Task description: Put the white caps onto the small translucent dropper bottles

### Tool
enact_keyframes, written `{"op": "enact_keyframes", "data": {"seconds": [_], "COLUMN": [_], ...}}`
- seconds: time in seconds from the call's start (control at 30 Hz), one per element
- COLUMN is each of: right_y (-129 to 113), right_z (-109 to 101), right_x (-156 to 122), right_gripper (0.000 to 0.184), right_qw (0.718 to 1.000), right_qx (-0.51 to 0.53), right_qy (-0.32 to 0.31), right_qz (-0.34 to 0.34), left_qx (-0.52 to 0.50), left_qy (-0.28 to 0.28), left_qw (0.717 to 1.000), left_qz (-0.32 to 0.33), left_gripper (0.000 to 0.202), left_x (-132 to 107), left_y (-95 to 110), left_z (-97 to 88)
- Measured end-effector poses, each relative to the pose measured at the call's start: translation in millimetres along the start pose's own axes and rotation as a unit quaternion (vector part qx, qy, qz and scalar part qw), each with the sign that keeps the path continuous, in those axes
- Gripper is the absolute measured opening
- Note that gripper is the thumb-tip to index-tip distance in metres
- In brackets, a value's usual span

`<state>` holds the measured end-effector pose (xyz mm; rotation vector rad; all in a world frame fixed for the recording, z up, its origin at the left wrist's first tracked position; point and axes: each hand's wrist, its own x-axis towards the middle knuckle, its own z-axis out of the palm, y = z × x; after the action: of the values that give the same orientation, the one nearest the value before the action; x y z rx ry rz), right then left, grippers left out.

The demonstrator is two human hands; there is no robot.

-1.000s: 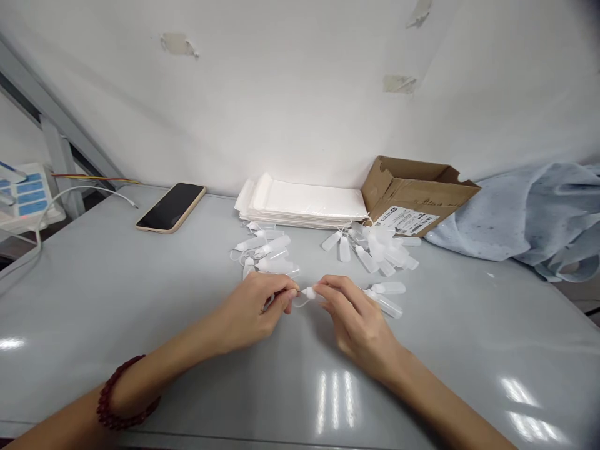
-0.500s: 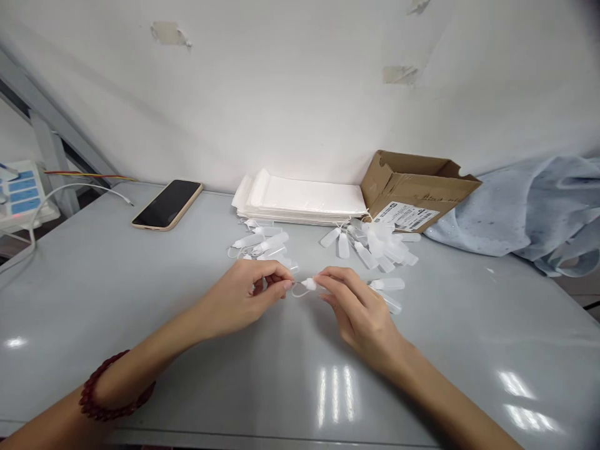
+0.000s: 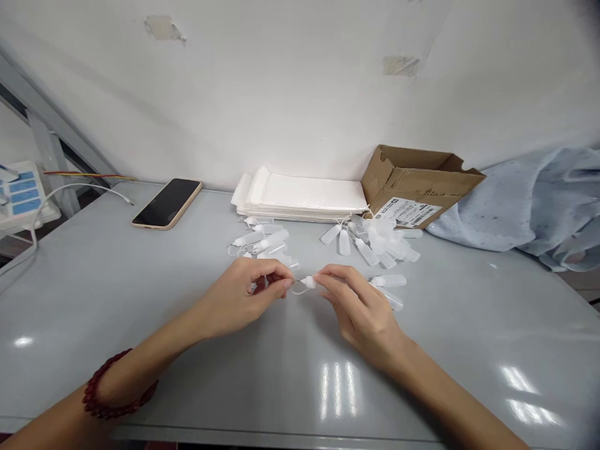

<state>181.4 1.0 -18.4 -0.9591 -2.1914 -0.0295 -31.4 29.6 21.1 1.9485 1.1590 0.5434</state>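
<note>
Between my two hands is a small squeeze bottle with a white needle-tip cap (image 3: 308, 282), lying sideways in the air above the table. My right hand (image 3: 363, 309) pinches it just behind the cap, and the fingers hide the bottle's body. With thumb and forefinger, my left hand (image 3: 250, 290) grips the thin tip end, where a white strap loops over from the cap; what exactly is in that pinch is hidden. Clear squeeze bottles (image 3: 274, 240) lie loosely beyond my left hand. Two more bottles (image 3: 390, 280) rest beside my right hand.
Another heap of bottles (image 3: 382, 240) lies before a cardboard box (image 3: 422, 187). White envelopes (image 3: 314, 195) are stacked against the wall. A phone (image 3: 167, 203) and a white cable (image 3: 89, 185) are at the left. Pale blue fabric (image 3: 510, 200) covers the right rear of the grey table (image 3: 210, 387).
Both hands keep the same hold on the bottle, almost unmoved. The view has shifted very slightly.
</note>
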Motion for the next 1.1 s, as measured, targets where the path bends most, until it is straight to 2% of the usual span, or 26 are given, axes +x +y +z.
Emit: {"op": "enact_keyframes", "data": {"seconds": [0.2,0.8,1.1], "right_y": [3,1,-1], "right_z": [-5,-1,-2], "right_x": [3,-2,-4], "right_gripper": [0.037,0.037,0.031], "right_qw": [1.0,0.998,0.996], "right_qx": [0.019,-0.028,-0.053], "right_qy": [0.005,0.02,-0.001], "right_qz": [0.011,-0.05,-0.067], "left_qx": [-0.005,-0.015,-0.01], "left_qy": [0.017,0.005,0.015], "left_qw": [1.0,1.0,1.0], "left_qz": [-0.009,0.001,0.014], "left_gripper": [0.02,0.019,0.017], "left_x": [0,2,0], "left_y": [-2,-1,-3], "left_z": [-4.0,6.9,10.1]}}
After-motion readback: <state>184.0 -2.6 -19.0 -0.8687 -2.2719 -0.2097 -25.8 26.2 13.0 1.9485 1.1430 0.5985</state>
